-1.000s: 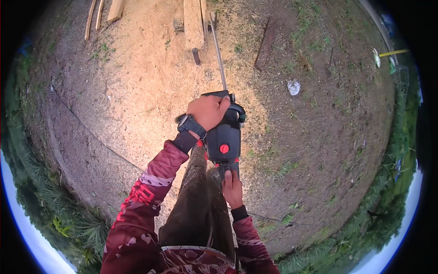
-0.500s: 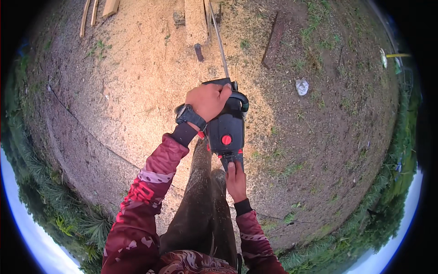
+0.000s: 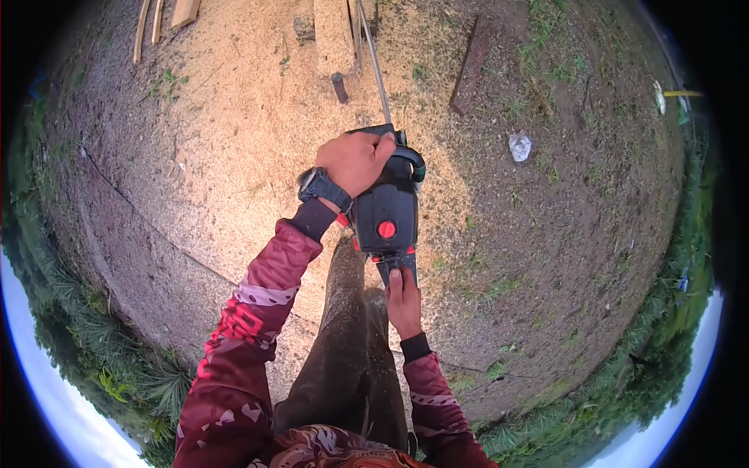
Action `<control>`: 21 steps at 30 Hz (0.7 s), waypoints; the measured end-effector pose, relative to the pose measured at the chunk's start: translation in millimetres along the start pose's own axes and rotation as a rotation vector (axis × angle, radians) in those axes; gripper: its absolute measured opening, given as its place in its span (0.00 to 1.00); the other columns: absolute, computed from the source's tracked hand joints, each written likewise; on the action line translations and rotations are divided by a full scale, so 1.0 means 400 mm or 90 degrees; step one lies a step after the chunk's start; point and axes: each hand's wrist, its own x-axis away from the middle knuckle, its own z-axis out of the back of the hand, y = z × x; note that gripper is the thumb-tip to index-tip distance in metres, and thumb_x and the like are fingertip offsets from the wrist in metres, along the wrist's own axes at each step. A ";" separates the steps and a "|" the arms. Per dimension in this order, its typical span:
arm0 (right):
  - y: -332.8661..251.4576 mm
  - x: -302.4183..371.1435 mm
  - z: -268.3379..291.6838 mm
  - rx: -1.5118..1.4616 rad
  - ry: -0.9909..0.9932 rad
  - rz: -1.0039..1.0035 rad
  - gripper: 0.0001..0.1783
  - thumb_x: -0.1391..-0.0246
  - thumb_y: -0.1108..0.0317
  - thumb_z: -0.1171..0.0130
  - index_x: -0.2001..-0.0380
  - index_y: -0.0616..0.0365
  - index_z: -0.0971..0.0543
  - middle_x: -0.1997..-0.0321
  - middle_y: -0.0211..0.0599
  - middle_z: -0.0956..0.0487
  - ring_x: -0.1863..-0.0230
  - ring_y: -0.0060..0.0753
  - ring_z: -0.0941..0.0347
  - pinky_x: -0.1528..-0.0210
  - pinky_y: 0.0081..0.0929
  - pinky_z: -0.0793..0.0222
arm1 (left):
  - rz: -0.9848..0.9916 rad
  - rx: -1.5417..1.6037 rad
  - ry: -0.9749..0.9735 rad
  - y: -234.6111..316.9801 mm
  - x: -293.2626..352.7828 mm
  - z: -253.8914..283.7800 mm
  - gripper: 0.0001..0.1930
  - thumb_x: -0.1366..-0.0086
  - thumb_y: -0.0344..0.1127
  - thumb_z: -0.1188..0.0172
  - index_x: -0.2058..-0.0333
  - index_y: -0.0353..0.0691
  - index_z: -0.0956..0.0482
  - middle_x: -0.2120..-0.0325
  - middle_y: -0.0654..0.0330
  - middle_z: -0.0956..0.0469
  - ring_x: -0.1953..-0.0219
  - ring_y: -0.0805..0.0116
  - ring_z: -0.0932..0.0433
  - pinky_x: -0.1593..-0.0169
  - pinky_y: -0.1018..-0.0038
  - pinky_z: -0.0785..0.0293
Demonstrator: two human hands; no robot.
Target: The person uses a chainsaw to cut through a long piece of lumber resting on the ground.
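Note:
A black chainsaw (image 3: 385, 204) with red knobs is held in front of my legs, its guide bar (image 3: 375, 66) pointing away from me. My left hand (image 3: 353, 162), with a dark watch on the wrist, is wrapped round the curved front handle (image 3: 412, 160). On the rear handle my right hand (image 3: 404, 303) is closed, thumb on top; its other fingers are mostly hidden below. Beside the bar, on its left, lies a long piece of timber (image 3: 334, 39) covered in sawdust. The bar's far end runs out of the picture at the top.
A short dark peg (image 3: 339, 88) stands at the timber's near end. Sawdust (image 3: 234, 132) covers the ground around it. A dark plank (image 3: 470, 66) and a crumpled clear plastic piece (image 3: 520, 147) lie at right. Cut boards (image 3: 186, 12) are at far left; a thin cord (image 3: 183, 253) crosses the ground.
The chainsaw has shifted very slightly away from me, with both hands still on its handles. Otherwise the scene looks nearly the same.

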 end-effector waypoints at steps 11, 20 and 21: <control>-0.010 -0.022 0.004 -0.033 -0.018 -0.017 0.25 0.27 0.49 0.54 0.50 0.64 0.26 0.77 0.28 0.28 0.77 0.19 0.33 0.75 0.26 0.36 | -0.008 0.009 -0.014 -0.002 -0.023 0.004 0.26 0.31 0.58 0.51 0.72 0.45 0.14 0.78 0.50 0.18 0.73 0.45 0.18 0.69 0.54 0.22; 0.000 -0.030 0.006 -0.026 -0.019 -0.015 0.24 0.27 0.49 0.54 0.54 0.63 0.26 0.78 0.27 0.29 0.78 0.18 0.34 0.75 0.26 0.37 | 0.010 0.009 -0.011 -0.015 -0.023 -0.010 0.27 0.31 0.59 0.51 0.72 0.45 0.13 0.78 0.50 0.18 0.73 0.45 0.18 0.69 0.54 0.22; 0.001 -0.033 0.004 -0.019 -0.019 -0.012 0.24 0.27 0.49 0.54 0.54 0.62 0.26 0.78 0.27 0.29 0.78 0.18 0.34 0.75 0.26 0.37 | 0.007 0.008 -0.006 -0.017 -0.025 -0.011 0.27 0.30 0.60 0.51 0.71 0.46 0.13 0.79 0.50 0.19 0.73 0.44 0.18 0.70 0.55 0.23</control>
